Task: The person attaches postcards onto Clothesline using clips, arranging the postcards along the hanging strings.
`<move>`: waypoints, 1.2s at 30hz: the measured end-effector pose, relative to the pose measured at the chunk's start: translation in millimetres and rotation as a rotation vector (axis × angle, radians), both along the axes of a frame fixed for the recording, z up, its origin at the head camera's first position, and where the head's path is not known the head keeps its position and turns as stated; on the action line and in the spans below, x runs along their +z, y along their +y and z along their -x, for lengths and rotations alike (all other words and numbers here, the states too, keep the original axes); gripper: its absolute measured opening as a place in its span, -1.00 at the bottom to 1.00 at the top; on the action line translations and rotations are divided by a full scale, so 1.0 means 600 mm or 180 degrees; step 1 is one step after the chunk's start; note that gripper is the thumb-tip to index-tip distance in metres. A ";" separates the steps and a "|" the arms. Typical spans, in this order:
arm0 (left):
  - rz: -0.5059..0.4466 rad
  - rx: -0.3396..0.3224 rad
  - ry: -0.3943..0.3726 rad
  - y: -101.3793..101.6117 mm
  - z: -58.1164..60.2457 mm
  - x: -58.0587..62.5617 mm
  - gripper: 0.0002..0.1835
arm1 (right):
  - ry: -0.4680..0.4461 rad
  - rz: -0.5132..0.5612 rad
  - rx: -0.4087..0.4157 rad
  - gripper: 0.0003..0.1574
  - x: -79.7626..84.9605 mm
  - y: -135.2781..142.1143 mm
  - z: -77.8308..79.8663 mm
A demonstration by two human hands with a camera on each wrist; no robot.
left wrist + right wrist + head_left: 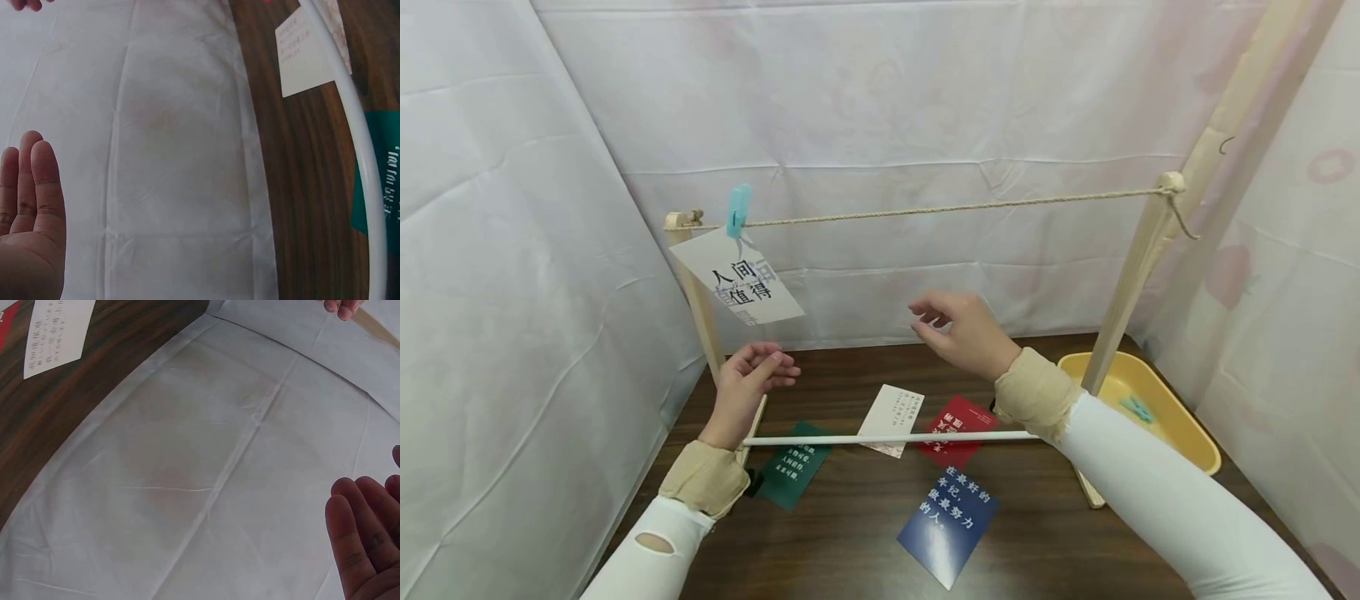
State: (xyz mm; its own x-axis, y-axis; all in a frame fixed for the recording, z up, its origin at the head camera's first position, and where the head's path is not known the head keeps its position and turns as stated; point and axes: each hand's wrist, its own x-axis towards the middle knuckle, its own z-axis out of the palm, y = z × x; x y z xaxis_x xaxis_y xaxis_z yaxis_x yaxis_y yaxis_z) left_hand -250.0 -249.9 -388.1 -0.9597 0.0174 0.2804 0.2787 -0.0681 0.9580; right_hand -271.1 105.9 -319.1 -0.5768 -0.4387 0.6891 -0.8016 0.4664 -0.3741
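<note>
A white card with black lettering hangs tilted from the rope, gripped by a light blue clothespin near the left post. Just below that card, my left hand is raised with its fingers loosely bent and nothing in them. My right hand hovers under the middle of the rope, fingers relaxed and holding nothing. On the table beneath lie a green card, a white card with small print, a red card and a blue card.
The rope spans a wooden frame with a left post and a right post. A white bar crosses low in front, over some cards. Behind the right post sits a yellow tray with light blue clothespins in it.
</note>
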 end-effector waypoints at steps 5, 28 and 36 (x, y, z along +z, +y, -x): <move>0.0164 -0.0045 -0.0029 -0.001 0.000 -0.016 -0.95 | -0.0109 0.0068 0.0003 -0.81 -0.019 0.012 0.004; 0.0991 -0.0052 -0.0103 -0.004 -0.017 -0.065 -0.83 | -0.0551 0.0066 -0.0352 -0.73 -0.083 0.058 -0.012; 0.1252 -0.0063 -0.0309 -0.006 -0.029 -0.079 -0.79 | -0.0609 0.0074 -0.0433 -0.76 -0.101 0.075 -0.016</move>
